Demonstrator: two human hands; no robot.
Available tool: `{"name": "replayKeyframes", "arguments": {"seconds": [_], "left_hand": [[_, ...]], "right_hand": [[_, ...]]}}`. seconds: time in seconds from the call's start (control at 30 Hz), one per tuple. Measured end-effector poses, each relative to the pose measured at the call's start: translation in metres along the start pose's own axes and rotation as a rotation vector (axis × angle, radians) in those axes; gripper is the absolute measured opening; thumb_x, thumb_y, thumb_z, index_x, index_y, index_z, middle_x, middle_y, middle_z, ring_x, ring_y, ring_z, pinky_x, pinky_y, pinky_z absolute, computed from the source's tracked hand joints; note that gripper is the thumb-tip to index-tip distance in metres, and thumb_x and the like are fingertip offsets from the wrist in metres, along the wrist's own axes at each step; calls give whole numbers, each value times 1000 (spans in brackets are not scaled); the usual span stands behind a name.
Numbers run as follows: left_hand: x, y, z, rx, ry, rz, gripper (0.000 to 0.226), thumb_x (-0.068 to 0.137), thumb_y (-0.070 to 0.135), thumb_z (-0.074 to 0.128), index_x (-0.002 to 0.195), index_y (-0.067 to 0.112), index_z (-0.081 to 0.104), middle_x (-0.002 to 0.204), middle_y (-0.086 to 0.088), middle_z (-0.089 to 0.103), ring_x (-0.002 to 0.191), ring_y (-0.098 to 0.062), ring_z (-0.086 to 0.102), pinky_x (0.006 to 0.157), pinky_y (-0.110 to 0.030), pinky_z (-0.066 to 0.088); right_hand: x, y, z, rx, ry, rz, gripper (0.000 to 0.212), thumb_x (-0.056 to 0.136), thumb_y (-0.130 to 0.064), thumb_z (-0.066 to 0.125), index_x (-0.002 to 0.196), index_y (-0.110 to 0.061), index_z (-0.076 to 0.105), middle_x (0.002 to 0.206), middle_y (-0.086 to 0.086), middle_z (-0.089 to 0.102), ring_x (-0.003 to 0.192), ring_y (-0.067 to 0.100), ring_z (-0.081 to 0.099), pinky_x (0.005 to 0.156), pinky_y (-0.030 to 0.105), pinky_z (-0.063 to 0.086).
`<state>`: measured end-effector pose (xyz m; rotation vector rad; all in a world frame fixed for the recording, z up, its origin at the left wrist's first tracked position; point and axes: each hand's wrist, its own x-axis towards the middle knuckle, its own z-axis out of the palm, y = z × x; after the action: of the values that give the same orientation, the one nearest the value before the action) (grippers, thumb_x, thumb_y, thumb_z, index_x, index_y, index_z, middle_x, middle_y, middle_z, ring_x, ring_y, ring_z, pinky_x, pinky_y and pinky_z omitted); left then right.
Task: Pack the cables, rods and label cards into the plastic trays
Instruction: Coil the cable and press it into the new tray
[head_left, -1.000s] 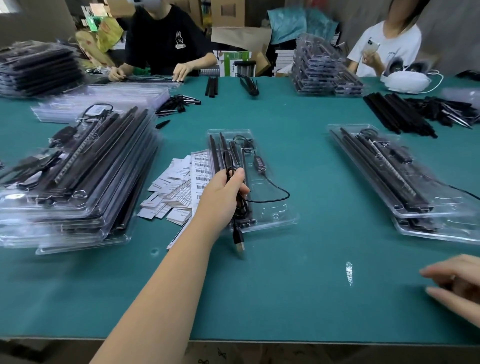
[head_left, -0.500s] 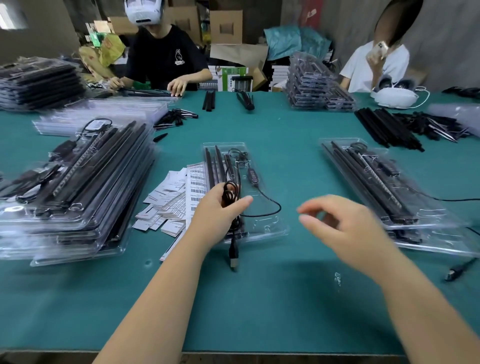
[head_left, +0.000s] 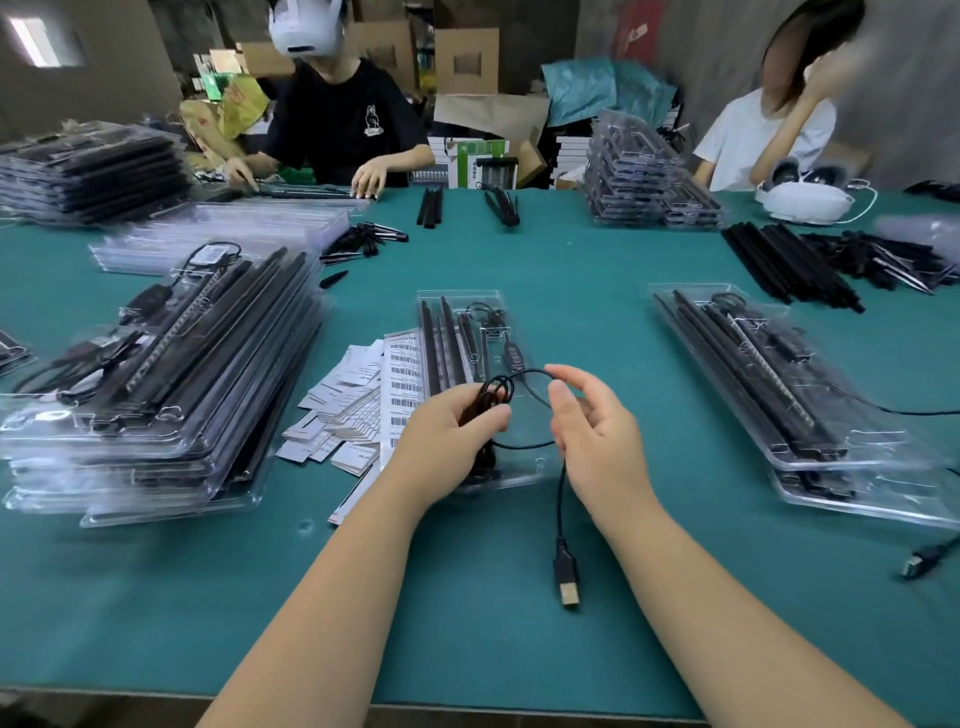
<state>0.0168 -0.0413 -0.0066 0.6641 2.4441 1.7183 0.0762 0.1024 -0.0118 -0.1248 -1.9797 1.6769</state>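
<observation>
A clear plastic tray (head_left: 470, 301) lies in the middle of the green table, with black rods (head_left: 434, 343) in its left slots. My left hand (head_left: 452, 436) grips a coiled bundle of black cable (head_left: 496, 395) over the tray's near end. My right hand (head_left: 592, 431) pinches a loop of the same cable. From it the cable hangs down to a USB plug (head_left: 567, 579) above the table. Label cards (head_left: 358, 410) with barcodes lie spread just left of the tray.
A stack of filled trays (head_left: 156, 374) stands at the left and two more (head_left: 810, 395) at the right. Loose black rods (head_left: 789, 265) lie at the back right, another USB plug (head_left: 922, 564) at the right edge. Two people sit across the table.
My right hand came in from the lower right and took hold of the cable loop. The USB plug now hangs below my right hand instead of my left.
</observation>
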Motion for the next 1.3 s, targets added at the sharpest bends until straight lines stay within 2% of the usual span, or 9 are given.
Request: {"name": "replayKeyframes", "arguments": {"seconds": [0.17, 0.27, 0.33, 0.5, 0.67, 0.87, 0.97, 1.1, 1.3], "left_hand": [[-1, 3, -1, -126, 127, -55, 23, 93, 34, 58, 80, 18, 67, 64, 17, 63, 55, 6, 49, 52, -6, 37], [-3, 5, 2, -101, 188, -24, 21, 95, 31, 55, 85, 15, 64, 68, 13, 65, 54, 7, 49, 53, -6, 37], [-5, 6, 4, 3, 191, 28, 23, 97, 33, 50, 85, 15, 60, 70, 7, 63, 53, 5, 48, 51, -8, 38], [-8, 9, 4, 107, 160, 145, 33, 95, 41, 42, 78, 13, 49, 66, 8, 45, 57, 0, 41, 54, -12, 34], [-8, 7, 1, 134, 123, 105, 44, 82, 57, 43, 84, 14, 51, 69, 5, 53, 60, -1, 46, 58, -17, 38], [-11, 10, 5, 105, 167, 132, 16, 95, 41, 47, 82, 35, 53, 73, 25, 61, 65, 7, 53, 59, -7, 39], [-9, 12, 8, -12, 183, 111, 20, 98, 38, 45, 82, 35, 57, 78, 27, 66, 71, 6, 58, 65, -10, 42], [-5, 12, 8, -285, 160, -1, 19, 98, 38, 44, 92, 28, 59, 97, 10, 73, 91, -12, 68, 89, -39, 50], [-1, 14, 5, -633, 136, -71, 21, 101, 27, 43, 93, 16, 59, 99, -2, 74, 91, -18, 71, 70, -24, 54]], "right_hand": [[0, -2, -1, -101, -10, -43, 19, 95, -22, 56, 103, -33, 69, 61, -32, 58, 63, -8, 53, 67, 6, 38], [-3, -3, -3, -119, -60, -43, 20, 91, -22, 62, 99, -38, 71, 71, -22, 68, 61, 3, 56, 61, 13, 42], [-4, -4, -3, -142, -84, -53, 22, 89, -22, 64, 92, -43, 70, 82, -15, 72, 68, 9, 59, 68, 18, 47], [-6, -4, -2, -179, -129, -119, 21, 88, -20, 66, 101, -36, 70, 57, -21, 58, 59, -1, 50, 62, 8, 39], [-6, -7, -1, -282, -196, -247, 23, 88, -18, 67, 108, -28, 72, 53, -21, 49, 57, 5, 46, 57, 13, 31], [-8, -10, 2, -321, -253, -290, 30, 86, -15, 69, 113, -26, 70, 58, -30, 51, 61, -1, 49, 60, 9, 34], [-8, -9, 3, -345, -258, -245, 24, 85, -13, 68, 107, -23, 72, 62, -37, 52, 63, -8, 52, 64, 8, 36], [-8, -8, 5, -390, -300, -153, 19, 86, -28, 65, 82, -42, 53, 62, -21, 56, 56, 4, 48, 57, 22, 38], [-10, -13, 6, -279, -283, -48, 23, 86, -31, 64, 98, -40, 46, 61, -7, 60, 55, 5, 49, 57, 20, 39]]}}
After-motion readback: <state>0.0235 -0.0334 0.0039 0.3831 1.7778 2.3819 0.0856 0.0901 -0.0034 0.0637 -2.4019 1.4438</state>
